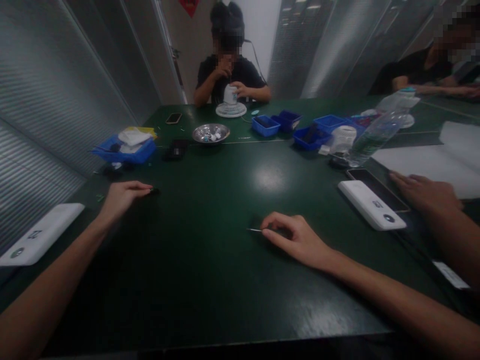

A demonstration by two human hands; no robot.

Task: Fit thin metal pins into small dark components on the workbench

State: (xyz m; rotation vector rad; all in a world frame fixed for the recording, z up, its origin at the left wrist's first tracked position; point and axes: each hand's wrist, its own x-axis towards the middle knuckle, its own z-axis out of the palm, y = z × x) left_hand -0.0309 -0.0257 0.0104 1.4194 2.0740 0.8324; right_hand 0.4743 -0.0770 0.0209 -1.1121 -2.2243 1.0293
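My left hand [122, 196] rests on the dark green table [210, 280] at the left, its fingertips pinched on a small dark part [153, 190]. My right hand [296, 239] lies near the table's middle, fingers curled round a thin metal tool [255, 230] whose tip sticks out to the left. Both forearms reach in from the near edge.
A white power bank [371, 205] and a phone [377, 187] lie at the right, beside another person's hand [423, 192]. Another white power bank [39, 234] lies far left. Blue bins [265, 125], a metal bowl [210, 133], a plastic bottle [375, 137] and a seated person with a small fan [231, 102] are farther back.
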